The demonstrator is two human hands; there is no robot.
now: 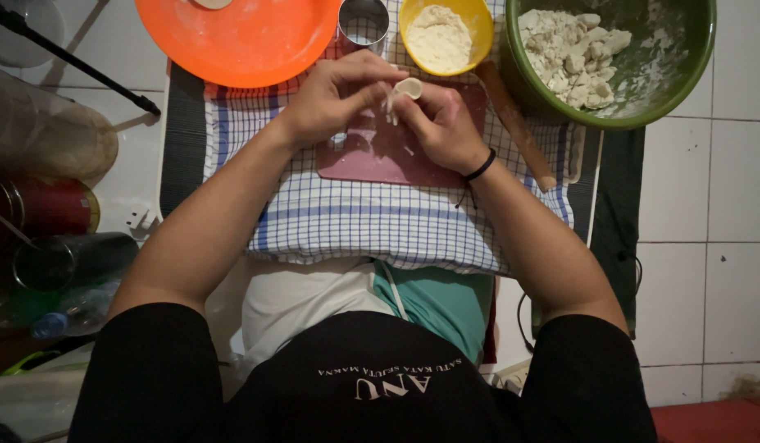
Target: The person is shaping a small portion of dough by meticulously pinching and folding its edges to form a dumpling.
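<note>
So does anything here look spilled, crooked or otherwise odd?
Nothing is spilled. Only small things stand out: the wooden rolling pin lies slanted, its top against the big green bowl, and white flour smears that bowl's inner wall. Both hands pinch a small pale dough piece.

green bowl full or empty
Partly full: the green bowl holds pale dough lumps piled on its left side; the flour-smeared bottom shows bare on the right.
</note>
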